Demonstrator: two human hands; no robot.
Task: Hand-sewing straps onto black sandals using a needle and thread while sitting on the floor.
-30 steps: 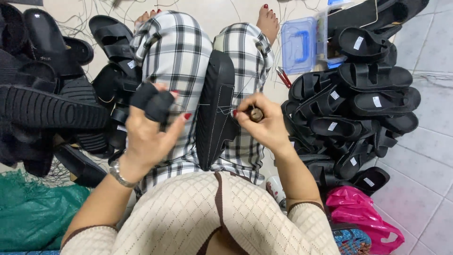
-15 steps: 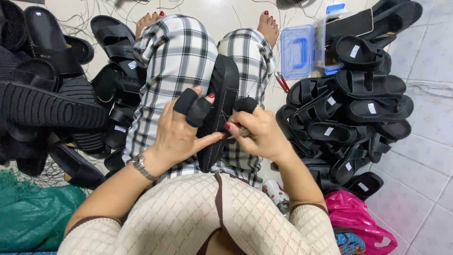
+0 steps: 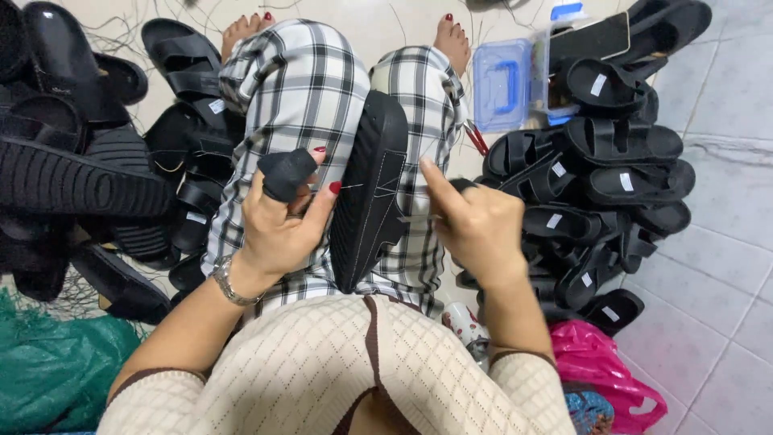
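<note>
A clear plastic box (image 3: 509, 80) with a blue lid is sitting on the floor tiles (image 3: 725, 266) beside a pile of sandals (image 3: 604, 177), contents too blurred to tell. The left hand (image 3: 282, 225) is reaching up from the lap, fingers curled and clamped on the black sandal (image 3: 370, 193) standing on edge between the plaid knees, one finger wearing a black cap (image 3: 286, 171). The right hand (image 3: 475, 225) is pinching together at the sandal's ribbed, stitched sole; what it grips is hidden.
</note>
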